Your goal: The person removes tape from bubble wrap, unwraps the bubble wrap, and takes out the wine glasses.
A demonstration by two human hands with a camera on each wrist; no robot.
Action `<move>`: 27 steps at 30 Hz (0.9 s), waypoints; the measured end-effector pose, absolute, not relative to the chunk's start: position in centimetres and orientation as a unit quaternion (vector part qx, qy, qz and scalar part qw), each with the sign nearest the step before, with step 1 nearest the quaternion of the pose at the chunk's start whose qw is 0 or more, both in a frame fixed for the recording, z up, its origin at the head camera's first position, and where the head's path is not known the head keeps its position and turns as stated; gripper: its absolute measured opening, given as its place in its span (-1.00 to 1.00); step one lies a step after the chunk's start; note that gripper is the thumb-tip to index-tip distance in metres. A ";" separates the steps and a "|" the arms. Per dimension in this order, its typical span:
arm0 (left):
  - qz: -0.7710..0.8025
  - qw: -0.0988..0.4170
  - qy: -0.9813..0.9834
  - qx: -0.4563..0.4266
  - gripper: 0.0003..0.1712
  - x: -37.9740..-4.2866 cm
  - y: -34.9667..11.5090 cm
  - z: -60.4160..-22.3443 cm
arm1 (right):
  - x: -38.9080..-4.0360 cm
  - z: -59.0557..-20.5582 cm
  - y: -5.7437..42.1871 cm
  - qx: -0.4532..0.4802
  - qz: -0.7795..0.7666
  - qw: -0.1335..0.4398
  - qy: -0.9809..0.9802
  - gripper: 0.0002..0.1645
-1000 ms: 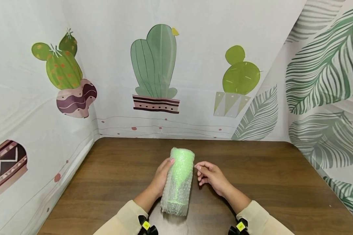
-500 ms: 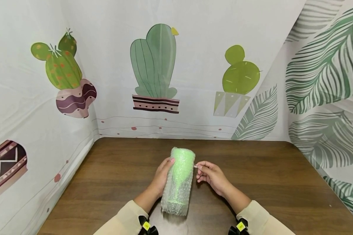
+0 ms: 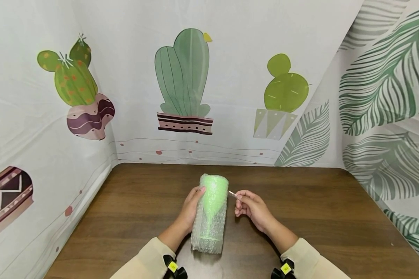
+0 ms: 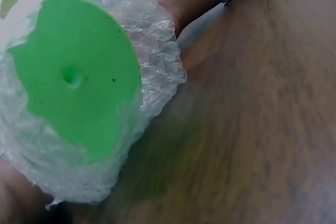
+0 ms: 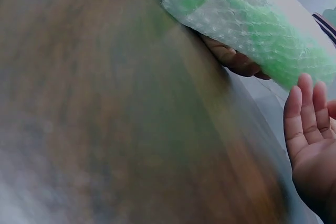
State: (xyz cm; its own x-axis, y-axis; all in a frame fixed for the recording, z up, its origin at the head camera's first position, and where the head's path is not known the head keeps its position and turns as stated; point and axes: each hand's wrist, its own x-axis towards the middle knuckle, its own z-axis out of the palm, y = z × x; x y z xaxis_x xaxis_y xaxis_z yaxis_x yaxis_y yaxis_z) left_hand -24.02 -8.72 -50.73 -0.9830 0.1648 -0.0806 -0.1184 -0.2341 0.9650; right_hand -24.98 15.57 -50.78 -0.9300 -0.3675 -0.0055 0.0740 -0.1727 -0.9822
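Observation:
A light green goblet [image 3: 214, 193] stands out through the bubble wrap [image 3: 217, 228] rolled around it. My left hand [image 3: 189, 209] grips the bundle from its left side, thumb on the front; in the right wrist view its fingers [image 5: 233, 59] curl beneath the wrap. The goblet's round, flat base [image 4: 79, 77], with a small dimple in the middle, faces the left wrist camera through the open end of the wrap. Just right of the bundle, my right hand [image 3: 252, 207] pinches a small, thin, pale strip [image 3: 232, 193] between thumb and forefinger, its tip close to the wrap's right edge.
The bundle is held over a brown wooden table [image 3: 307, 217]. White cloth [image 3: 237, 58] printed with cacti and leaves hangs behind the table and along both sides. Black straps with yellow tags [image 3: 286, 268] circle both wrists over beige sleeves [image 3: 310, 257].
The wrapped goblet has shifted slightly left and away from me in my left hand. More of the pale strip now shows beyond my right fingertips, which have risen slightly.

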 end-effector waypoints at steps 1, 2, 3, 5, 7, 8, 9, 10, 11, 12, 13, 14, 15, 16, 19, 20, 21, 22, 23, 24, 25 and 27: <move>0.785 0.092 0.613 0.019 -0.40 -24.0 -8.7 -50.7 | -25.0 -50.8 15.6 -0.119 -0.755 0.149 0.628 -0.71; 0.785 0.093 0.612 0.018 -0.40 -24.0 -8.7 -50.7 | -25.0 -50.8 15.6 -0.122 -0.752 0.152 0.629 -0.67; 0.785 0.092 0.612 0.016 -0.40 -24.1 -8.7 -50.7 | -25.0 -50.9 15.6 -0.124 -0.750 0.155 0.631 -0.64; 0.785 0.091 0.612 0.016 -0.41 -24.1 -8.7 -50.8 | -25.1 -50.9 15.6 -0.127 -0.746 0.162 0.634 -0.57; 0.787 0.091 0.610 0.014 -0.43 -24.2 -8.7 -50.9 | -25.1 -51.0 15.6 -0.131 -0.743 0.170 0.633 -0.52; 0.789 0.090 0.608 0.014 -0.45 -24.2 -8.7 -50.9 | -25.1 -51.0 15.6 -0.133 -0.743 0.173 0.633 -0.52; 0.790 0.089 0.606 0.014 -0.45 -24.3 -8.7 -51.0 | -25.2 -51.1 15.6 -0.133 -0.743 0.175 0.633 -0.52; 0.791 0.089 0.605 0.014 -0.46 -24.3 -8.7 -51.0 | -25.2 -51.1 15.6 -0.132 -0.742 0.175 0.633 -0.53; 0.793 0.090 0.602 0.013 -0.46 -24.3 -8.7 -51.0 | -25.2 -51.1 15.6 -0.130 -0.743 0.173 0.633 -0.53; 0.794 0.091 0.601 0.011 -0.46 -24.3 -8.7 -51.0 | -25.2 -51.1 15.7 -0.130 -0.744 0.172 0.632 -0.55; 0.794 0.091 0.602 0.011 -0.45 -24.2 -8.7 -50.9 | -25.2 -51.1 15.7 -0.129 -0.746 0.172 0.631 -0.58; 0.793 0.092 0.602 0.010 -0.45 -24.2 -8.7 -50.9 | -25.2 -51.0 15.7 -0.128 -0.748 0.174 0.627 -0.61; 0.794 0.094 0.601 0.010 -0.45 -24.2 -8.7 -50.9 | -25.1 -51.0 15.8 -0.129 -0.752 0.176 0.622 -0.66; 0.794 0.096 0.601 0.010 -0.45 -24.2 -8.7 -50.9 | -25.1 -51.0 15.8 -0.131 -0.756 0.180 0.616 -0.70; 0.791 0.099 0.604 0.014 -0.44 -24.2 -8.7 -50.9 | -25.1 -50.9 15.9 -0.137 -0.765 0.193 0.598 -0.79; 0.790 0.100 0.605 0.015 -0.44 -24.2 -8.7 -50.9 | -25.0 -50.9 15.9 -0.139 -0.767 0.195 0.596 -0.80; 0.789 0.100 0.606 0.017 -0.44 -24.1 -8.7 -50.9 | -25.0 -50.9 15.9 -0.139 -0.767 0.197 0.595 -0.81; 0.787 0.100 0.609 0.019 -0.44 -24.1 -8.7 -50.9 | -25.0 -50.9 15.9 -0.139 -0.766 0.196 0.597 -0.82; 0.785 0.100 0.611 0.020 -0.44 -24.1 -8.8 -50.9 | -25.0 -50.9 15.8 -0.139 -0.763 0.195 0.600 -0.82; 0.785 0.100 0.612 0.019 -0.45 -24.1 -8.8 -51.0 | -25.0 -50.9 15.8 -0.138 -0.762 0.193 0.603 -0.82; 0.782 0.099 0.614 0.022 -0.44 -24.1 -8.8 -51.0 | -25.0 -50.9 15.8 -0.138 -0.759 0.190 0.608 -0.83; 0.781 0.098 0.617 0.022 -0.44 -24.1 -8.8 -51.0 | -25.0 -50.9 15.7 -0.137 -0.753 0.185 0.617 -0.84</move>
State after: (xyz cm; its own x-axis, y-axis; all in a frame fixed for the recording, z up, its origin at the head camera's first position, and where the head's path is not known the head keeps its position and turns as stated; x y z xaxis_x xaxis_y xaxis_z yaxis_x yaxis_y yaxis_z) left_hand -24.10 -8.78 -51.00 -0.9797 0.1808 -0.0871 -0.1265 -0.2196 0.9674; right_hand -24.99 15.72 -50.90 -0.8935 -0.4486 -0.0218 0.1097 -0.1710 -0.9792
